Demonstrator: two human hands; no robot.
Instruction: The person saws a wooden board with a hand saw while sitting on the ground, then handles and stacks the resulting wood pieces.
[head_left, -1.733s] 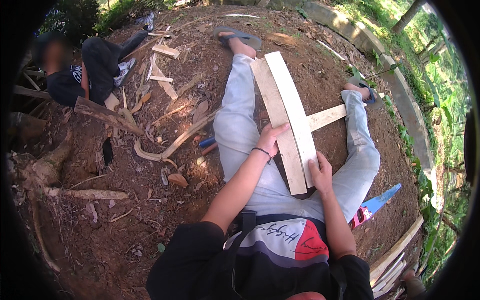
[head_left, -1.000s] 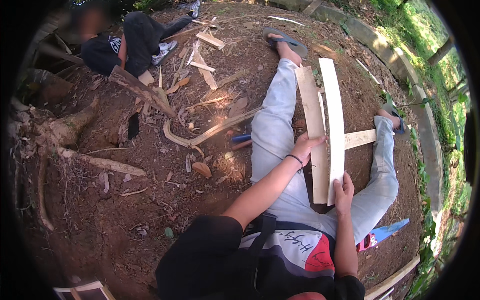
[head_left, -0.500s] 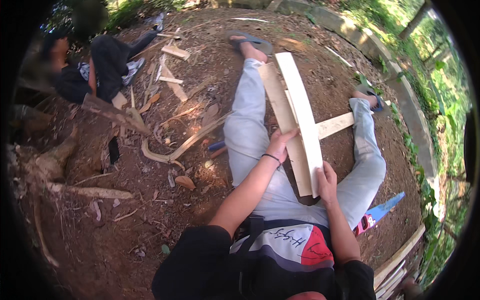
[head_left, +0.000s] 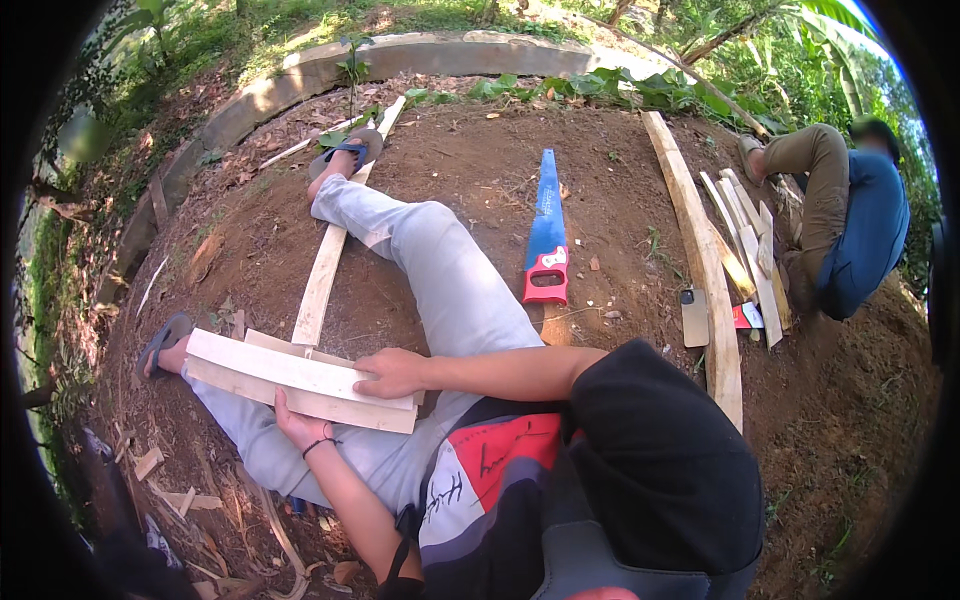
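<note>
Slats (head_left: 275,366) now crosswise, pale and flat

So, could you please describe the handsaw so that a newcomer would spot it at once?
Find the curved concrete kerb across the top of the view, then go down to the soil between the person's bent right leg and the long pale plank. There lies the handsaw; its blue blade and red handle set it apart from the plain wood nearby.
</note>
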